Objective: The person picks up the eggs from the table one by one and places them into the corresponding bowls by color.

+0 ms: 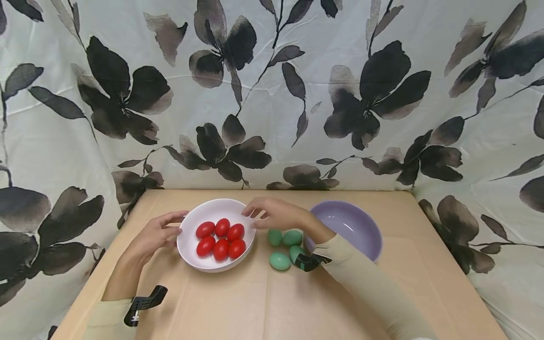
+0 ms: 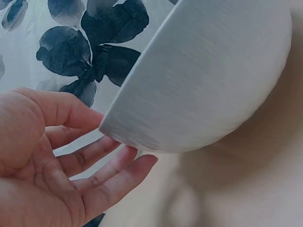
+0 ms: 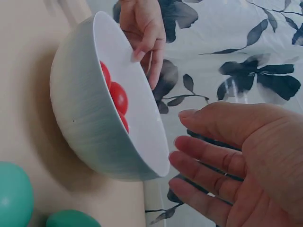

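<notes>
A tan table (image 1: pixel 263 302) stands against floral-print cloth (image 1: pixel 272 94) on three sides.

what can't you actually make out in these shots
- Green eggs: head view, the right forearm covers part of the group, so the count is uncertain.
- Purple bowl: its near-left rim is hidden by the same arm.
- Red eggs: right wrist view, the white bowl wall hides most; left wrist view shows none.
- Left hand: whether the fingers touch the bowl's underside is unclear.
</notes>
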Tool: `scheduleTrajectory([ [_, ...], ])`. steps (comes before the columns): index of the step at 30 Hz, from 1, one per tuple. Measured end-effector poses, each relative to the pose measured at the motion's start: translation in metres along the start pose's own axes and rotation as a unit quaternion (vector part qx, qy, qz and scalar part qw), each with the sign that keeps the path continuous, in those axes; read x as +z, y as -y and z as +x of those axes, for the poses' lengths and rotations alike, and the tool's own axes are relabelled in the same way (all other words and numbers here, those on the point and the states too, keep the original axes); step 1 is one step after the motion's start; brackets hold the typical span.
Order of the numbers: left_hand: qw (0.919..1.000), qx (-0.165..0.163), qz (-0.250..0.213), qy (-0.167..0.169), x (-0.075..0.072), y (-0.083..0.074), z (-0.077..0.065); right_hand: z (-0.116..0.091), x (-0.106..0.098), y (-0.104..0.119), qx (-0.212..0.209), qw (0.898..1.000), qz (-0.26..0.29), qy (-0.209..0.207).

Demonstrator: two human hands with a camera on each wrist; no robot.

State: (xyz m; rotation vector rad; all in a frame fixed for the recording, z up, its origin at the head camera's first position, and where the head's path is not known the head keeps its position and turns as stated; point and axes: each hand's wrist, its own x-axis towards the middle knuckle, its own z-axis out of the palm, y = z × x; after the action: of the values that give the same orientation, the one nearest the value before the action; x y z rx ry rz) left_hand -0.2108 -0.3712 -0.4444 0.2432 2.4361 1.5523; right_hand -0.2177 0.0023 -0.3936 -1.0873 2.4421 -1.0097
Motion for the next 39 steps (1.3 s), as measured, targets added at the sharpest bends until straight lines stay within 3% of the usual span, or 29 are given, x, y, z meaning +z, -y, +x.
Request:
scheduleTrajectory([
  [11, 0.998, 0.056, 0.03, -0.006, -0.015, -0.027, 0.006, -0.038, -0.014, -0.006, 0.033, 0.998, 0.015, -0.056],
  [19, 0.9946, 0.07, 0.073, -0.022, -0.009, -0.05, 0.013, -0.073, -0.018, -0.016, 0.054, 0.987, 0.054, -0.143],
  [26, 0.9934, 0.097, 0.061, 0.0, 0.0, -0.068, 0.015, -0.107, -0.025, -0.029, 0.087, 0.969, 0.071, -0.22],
  [39, 0.9885, 0.135, 0.048, 0.049, 0.033, -0.085, 0.018, -0.172, -0.038, -0.062, 0.133, 0.953, 0.042, -0.269],
])
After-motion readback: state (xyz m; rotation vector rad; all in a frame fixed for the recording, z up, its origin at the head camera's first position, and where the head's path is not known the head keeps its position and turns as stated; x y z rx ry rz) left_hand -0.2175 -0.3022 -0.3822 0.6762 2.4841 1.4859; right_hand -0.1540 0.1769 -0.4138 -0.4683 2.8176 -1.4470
